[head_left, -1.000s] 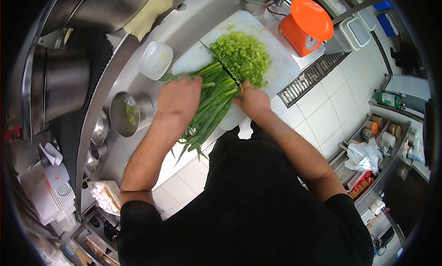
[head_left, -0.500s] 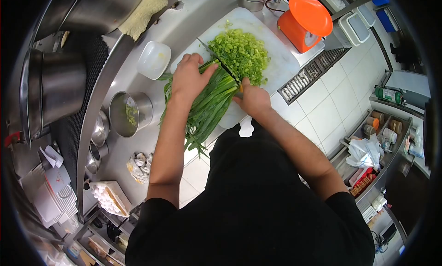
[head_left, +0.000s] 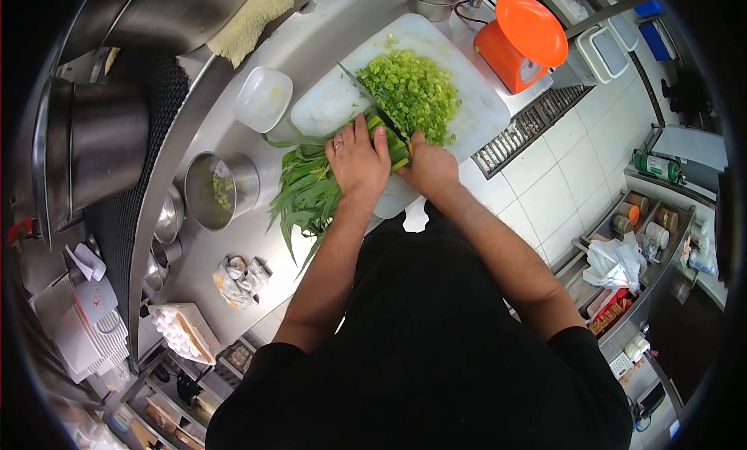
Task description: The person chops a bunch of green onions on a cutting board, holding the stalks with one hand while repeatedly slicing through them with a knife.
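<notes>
My right hand (head_left: 433, 168) is closed around the handle of a knife (head_left: 372, 100), whose dark blade lies across the white cutting board (head_left: 482, 107). My left hand (head_left: 359, 160) presses down on a bunch of green onions (head_left: 307, 181), fingers bent over the stalks close to the blade. The leafy ends hang over the board's near-left side. Beyond the blade, a heap of chopped green onion (head_left: 416, 92) covers the middle of the board.
An orange kitchen scale (head_left: 510, 57) stands right of the board. To the left are a white dish (head_left: 263, 100), a metal pot (head_left: 194, 193) with green bits inside, a crumpled cloth (head_left: 241, 281) and a box of eggs (head_left: 183, 333). A floor grate (head_left: 529, 127) lies beyond the counter edge.
My left hand has shifted right and down along the bunch, nearer my right hand. The leaves have swung further left. My right hand keeps its hold on the knife.
</notes>
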Demonstrator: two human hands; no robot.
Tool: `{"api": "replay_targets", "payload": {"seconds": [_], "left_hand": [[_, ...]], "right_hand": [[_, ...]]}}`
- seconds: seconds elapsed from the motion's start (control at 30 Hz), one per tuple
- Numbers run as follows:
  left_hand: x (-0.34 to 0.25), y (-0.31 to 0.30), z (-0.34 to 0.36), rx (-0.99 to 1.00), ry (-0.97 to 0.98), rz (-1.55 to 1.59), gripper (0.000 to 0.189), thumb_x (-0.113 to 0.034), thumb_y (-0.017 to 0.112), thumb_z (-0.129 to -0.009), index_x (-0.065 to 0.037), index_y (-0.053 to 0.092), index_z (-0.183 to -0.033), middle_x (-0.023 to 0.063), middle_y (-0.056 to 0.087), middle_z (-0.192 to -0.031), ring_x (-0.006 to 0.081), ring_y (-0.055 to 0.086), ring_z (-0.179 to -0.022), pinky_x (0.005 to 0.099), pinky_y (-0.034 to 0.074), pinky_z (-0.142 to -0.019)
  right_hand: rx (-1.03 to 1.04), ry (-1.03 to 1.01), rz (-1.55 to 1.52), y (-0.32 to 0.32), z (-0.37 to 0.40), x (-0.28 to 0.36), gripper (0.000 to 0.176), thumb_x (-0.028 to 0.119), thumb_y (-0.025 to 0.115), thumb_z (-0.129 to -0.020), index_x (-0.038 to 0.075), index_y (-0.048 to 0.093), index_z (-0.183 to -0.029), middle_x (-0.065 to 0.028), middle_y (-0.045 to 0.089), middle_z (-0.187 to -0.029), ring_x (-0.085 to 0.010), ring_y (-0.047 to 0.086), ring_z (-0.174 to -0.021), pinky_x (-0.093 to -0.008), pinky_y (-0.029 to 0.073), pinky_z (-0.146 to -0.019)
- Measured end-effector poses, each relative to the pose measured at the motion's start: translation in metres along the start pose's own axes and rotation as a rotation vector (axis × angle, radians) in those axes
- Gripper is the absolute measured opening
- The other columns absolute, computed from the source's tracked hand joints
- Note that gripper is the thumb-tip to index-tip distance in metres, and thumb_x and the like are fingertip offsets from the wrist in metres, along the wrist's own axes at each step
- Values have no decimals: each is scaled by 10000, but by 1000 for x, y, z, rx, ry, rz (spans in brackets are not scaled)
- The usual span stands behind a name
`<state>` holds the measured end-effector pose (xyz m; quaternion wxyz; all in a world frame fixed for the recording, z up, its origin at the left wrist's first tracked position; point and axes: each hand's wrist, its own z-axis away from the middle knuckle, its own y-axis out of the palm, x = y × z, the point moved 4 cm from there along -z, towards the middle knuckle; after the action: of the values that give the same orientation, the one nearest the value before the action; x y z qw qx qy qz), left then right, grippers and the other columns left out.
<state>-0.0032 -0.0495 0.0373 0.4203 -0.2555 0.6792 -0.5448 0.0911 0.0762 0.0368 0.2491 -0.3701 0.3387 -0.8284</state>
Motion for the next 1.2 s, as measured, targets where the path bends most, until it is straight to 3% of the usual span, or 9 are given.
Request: {"api": "replay_targets", "payload": {"seconds": [0.13, 0.33, 0.43, 0.53, 0.63, 0.73, 0.93, 1.2], "left_hand": [[-1, 5, 3, -116, 23, 41, 562, -412, 496, -1102, -2, 624, -1464, 205, 684, -1313, 383, 608, -1237, 553, 356, -1156], [2, 3, -9, 24, -22, 6, 473, -355, 528, -1088, -41, 688, -1403, 185, 673, -1348, 385, 601, -1291, 540, 378, -1159], [4, -2, -12, -201, 174, -58, 440, -356, 544, -1078, -51, 724, -1339, 173, 669, -1386, 393, 601, -1311, 551, 392, -1157], [7, -3, -18, -240, 272, -120, 436, -347, 541, -1080, -41, 709, -1341, 187, 666, -1414, 402, 601, -1326, 560, 394, -1164], [13, 3, -24, 82, 171, 47, 446, -340, 529, -1088, -28, 678, -1370, 212, 661, -1427, 413, 601, -1327, 569, 402, -1149], [5, -4, -13, 130, 96, 63, 463, -325, 519, -1093, -21, 639, -1422, 223, 671, -1400, 413, 607, -1314, 566, 398, -1144], [0, 15, 12, -204, 46, 87, 467, -318, 538, -1073, -33, 653, -1424, 178, 661, -1358, 371, 591, -1272, 544, 366, -1145], [5, 27, 9, -282, 89, 96, 419, -273, 547, -1054, -58, 679, -1388, 128, 656, -1288, 334, 588, -1210, 517, 374, -1113]], "right_hand": [[-23, 11, -8, 5, -5, 1, 514, 356, 749, -927, -1, 540, -1232, -241, 787, -986, -417, 780, -940, -517, 623, -831], [-10, 14, -6, 3, -7, 1, 530, 379, 750, -922, -5, 545, -1224, -240, 788, -985, -419, 780, -942, -519, 621, -837], [-6, 26, -11, 2, -6, 2, 547, 395, 755, -921, -8, 546, -1227, -239, 788, -984, -418, 780, -945, -517, 620, -839], [2, 28, -19, 0, -7, 4, 560, 406, 760, -918, -10, 547, -1226, -239, 788, -989, -416, 780, -955, -512, 620, -843], [9, 27, -23, -2, -5, 4, 565, 402, 770, -906, -9, 548, -1224, -241, 787, -994, -415, 779, -966, -504, 620, -850], [8, 20, -32, 0, -6, 4, 557, 378, 778, -893, -8, 549, -1222, -244, 786, -1003, -415, 779, -975, -500, 619, -861], [33, 27, -40, 0, -8, 7, 525, 303, 781, -877, -12, 546, -1224, -254, 783, -1024, -417, 778, -983, -505, 618, -865], [26, -11, 27, -5, -3, 3, 405, 203, 716, -961, -15, 520, -1240, -253, 776, -968, -439, 770, -950, -530, 613, -835]]}}
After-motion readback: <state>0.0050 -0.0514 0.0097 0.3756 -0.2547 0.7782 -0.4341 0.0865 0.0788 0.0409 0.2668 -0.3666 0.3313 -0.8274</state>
